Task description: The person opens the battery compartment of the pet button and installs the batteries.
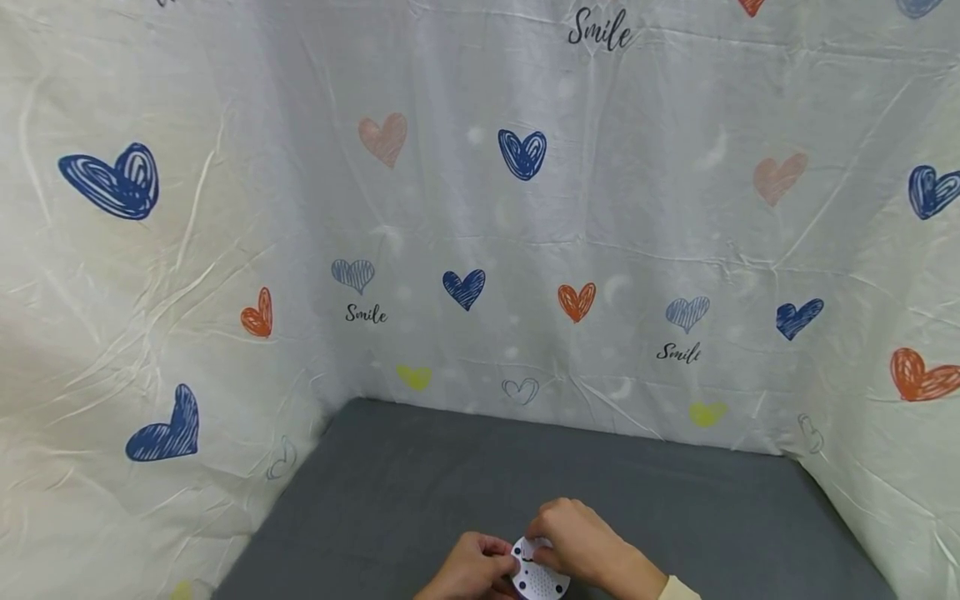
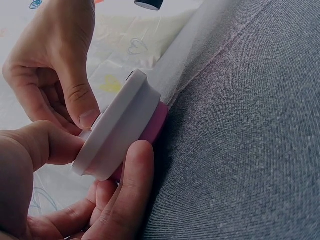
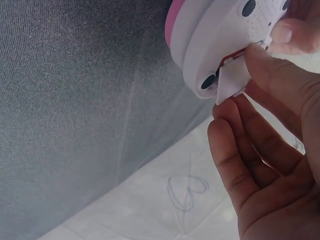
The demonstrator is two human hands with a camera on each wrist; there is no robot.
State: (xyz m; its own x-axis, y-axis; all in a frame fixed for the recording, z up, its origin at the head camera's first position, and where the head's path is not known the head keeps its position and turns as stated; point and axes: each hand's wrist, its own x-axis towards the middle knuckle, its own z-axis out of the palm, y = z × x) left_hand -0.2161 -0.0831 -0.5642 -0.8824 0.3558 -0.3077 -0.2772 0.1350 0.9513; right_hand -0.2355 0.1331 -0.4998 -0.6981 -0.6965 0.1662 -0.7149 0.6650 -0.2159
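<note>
A round white plastic device is held between both hands low in the head view, its underside with dark round feet and small speaker holes facing up. A pink part shows on its lower side in the left wrist view, turned toward the grey surface. My left hand grips the device by its edge, thumb on the white face and fingers beneath. My right hand pinches a small white cover, which stands tilted out of an opening in the underside. Inside that opening, a reddish-brown edge shows.
The dark grey tabletop stretches behind and around the hands. A white curtain printed with hearts and the word Smile encloses it at the back and both sides. A dark cylindrical end pokes into the top of the left wrist view.
</note>
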